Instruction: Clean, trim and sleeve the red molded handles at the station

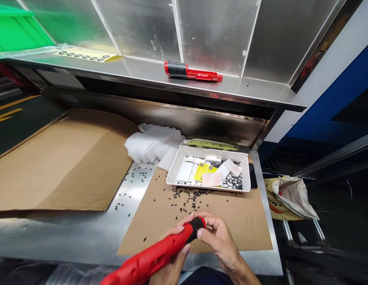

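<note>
Head view, the only one: a red tool (160, 253) is held low at ctr-bottom of the frame, slanting from lower left up to the right, over a brown cardboard sheet (240, 221). The left hand (173, 264) is wrapped round the tool's body from below. The right hand (221, 241) is closed on the tool's black end (196, 227), fingertips pinching it. Whether anything small is held betw. those fingertips can't be told, as the end is partly covered.

As for progress, judged from how things lie: a second red tool (192, 73) of the same sort is laid on the steel shelf (142, 75) at upper ctr, apart from the hands, so one piece seems set aside and one is in work. The white tray (207, 187) at ctr-right holds black bits, yellow cards (204, 171) and white slips. More small black bits (189, 196) are strewn just below the tray and to its left. White sheets (151, 144) are piled beside the tray's upper left. A large cardboard sheet (61, 162) is spread at left. A crumpled bag (287, 198) is seen at right, off the bench.
</note>
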### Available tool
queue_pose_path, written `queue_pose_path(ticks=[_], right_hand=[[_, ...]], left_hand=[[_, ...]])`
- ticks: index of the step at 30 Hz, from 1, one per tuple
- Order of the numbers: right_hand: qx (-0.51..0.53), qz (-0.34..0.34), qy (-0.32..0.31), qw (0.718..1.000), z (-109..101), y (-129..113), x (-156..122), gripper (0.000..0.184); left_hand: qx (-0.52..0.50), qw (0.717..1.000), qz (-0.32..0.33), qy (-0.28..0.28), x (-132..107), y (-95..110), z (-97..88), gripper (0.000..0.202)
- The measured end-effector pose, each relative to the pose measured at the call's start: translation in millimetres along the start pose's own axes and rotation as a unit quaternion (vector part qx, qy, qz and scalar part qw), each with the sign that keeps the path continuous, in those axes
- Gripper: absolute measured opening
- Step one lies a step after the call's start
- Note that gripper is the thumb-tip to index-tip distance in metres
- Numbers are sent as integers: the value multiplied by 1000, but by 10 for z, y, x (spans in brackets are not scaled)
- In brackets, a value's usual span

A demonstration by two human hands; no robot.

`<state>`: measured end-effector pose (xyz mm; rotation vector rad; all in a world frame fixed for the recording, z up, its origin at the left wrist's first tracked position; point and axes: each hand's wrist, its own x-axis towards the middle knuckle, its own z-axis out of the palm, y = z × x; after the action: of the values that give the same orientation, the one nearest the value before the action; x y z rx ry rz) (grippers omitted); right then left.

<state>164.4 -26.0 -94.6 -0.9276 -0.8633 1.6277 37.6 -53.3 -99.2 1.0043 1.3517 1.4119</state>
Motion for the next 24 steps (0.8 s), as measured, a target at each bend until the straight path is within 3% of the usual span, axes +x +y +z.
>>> queue_pose_path(ticks=[3,7,10,13,19,22,24], right_hand=[[11,4,-44,999,-43,-57,-29,31],[-37,-15,24,999,-89,-22,-50,27],[-125,-49,61,989,-77,-19,-86,28],[-166,-60,53,983,-23,-59,-152,29],[-155,-23,-37,987,24,-100,-237,57],[-256,-65,-56,963,-40,-112,-239,53],[-348,-131,-67,926,-104,-109,-233,43]], left_hand=[[-60,992,-113,-8,92,-118,-136,41],[-214,953,-215,12,175,-102,-192,65],[-266,935,-234,-2,200,-15,-172,56],[-284,926,-249,-16,201,0,-157,50],[-248,932,-262,-37,181,-99,-133,79],[-238,931,-273,-48,184,-49,-89,81],[-233,930,-279,-53,195,14,-53,84]])
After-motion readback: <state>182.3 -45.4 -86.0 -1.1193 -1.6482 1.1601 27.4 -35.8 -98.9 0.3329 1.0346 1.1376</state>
